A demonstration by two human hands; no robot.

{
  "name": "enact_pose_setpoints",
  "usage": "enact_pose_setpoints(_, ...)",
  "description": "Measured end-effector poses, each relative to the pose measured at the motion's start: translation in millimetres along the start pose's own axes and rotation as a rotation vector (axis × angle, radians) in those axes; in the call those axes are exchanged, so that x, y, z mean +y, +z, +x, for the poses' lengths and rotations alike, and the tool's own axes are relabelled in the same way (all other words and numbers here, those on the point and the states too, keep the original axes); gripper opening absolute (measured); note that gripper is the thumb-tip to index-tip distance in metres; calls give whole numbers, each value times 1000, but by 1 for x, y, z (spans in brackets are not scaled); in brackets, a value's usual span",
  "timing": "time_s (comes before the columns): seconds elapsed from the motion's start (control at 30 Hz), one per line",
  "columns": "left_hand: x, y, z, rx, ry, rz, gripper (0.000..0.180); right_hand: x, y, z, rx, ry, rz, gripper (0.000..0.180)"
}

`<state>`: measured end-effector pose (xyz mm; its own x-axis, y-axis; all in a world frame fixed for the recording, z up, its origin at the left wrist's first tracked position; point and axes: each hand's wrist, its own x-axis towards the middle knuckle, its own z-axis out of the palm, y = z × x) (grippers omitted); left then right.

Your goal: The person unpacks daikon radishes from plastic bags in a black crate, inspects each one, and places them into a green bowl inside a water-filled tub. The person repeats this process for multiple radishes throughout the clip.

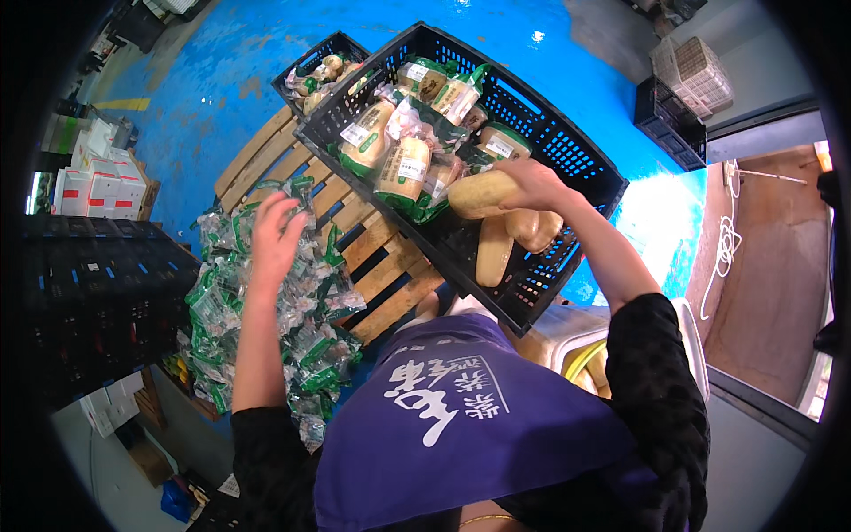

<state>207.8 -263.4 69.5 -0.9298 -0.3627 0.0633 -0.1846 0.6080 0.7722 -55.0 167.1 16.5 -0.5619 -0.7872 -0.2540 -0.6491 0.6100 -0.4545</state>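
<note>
While my right hand (pixel 529 182) is closed over one end of a pale beige, peeled, log-shaped root (pixel 483 193), that root hangs just above the near part of the big black slatted plastic crate (pixel 567 151). Its long axis runs nearly level, left to right across my view: the rounded free end points toward my left and the gripped end sits under my fingers. As I judge it, holding it by one end only is the weak spot; the smooth skin could slide out of my grip and the free end could tip down onto the bare roots (pixel 510 235) lying below it, bruising them, or roll against the crate wall.

My left hand (pixel 275 235) is open, fingers spread, resting on the heap of clear-and-green plastic bags (pixel 266 310) to my left, gripping nothing that I can see. The loose bags look slippery, so I might lift several at once or push some off the edge of the pile.

Farther in the crate lie roots already sealed in such bags (pixel 403 151). The crate rests tilted on a wooden slatted pallet (pixel 372 257), with a smaller black crate (pixel 324 71) behind it, over a blue painted floor (pixel 222 53).
</note>
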Motion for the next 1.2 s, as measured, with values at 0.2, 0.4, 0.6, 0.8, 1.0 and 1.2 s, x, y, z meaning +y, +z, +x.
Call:
enact_pose_setpoints(0.2, 97, 98, 38, -230, -200, -692, 41, -36, -25, -64, -25, 170, 975, 89)
enact_pose_setpoints(0.4, 162, 153, 57, -625, -277, -1295, 52, -62, 17, -81, 96, 19, 1699, 81)
enact_pose_setpoints(0.6, 177, 162, 61, -702, -352, -1342, 45, -63, 50, -79, 215, 64, 1863, 64)
enact_pose_setpoints(0.8, 169, 161, 60, -608, -399, -1425, 43, -85, 42, -74, 250, 238, 2058, 61)
enact_pose_setpoints(1.0, 168, 151, 58, -534, -302, -1386, 42, -87, 50, -65, -227, -3, 2257, 72)
enact_pose_setpoints(1.2, 172, 137, 59, -551, -210, -1160, 57, -96, 35, -61, -144, 88, 2185, 80)
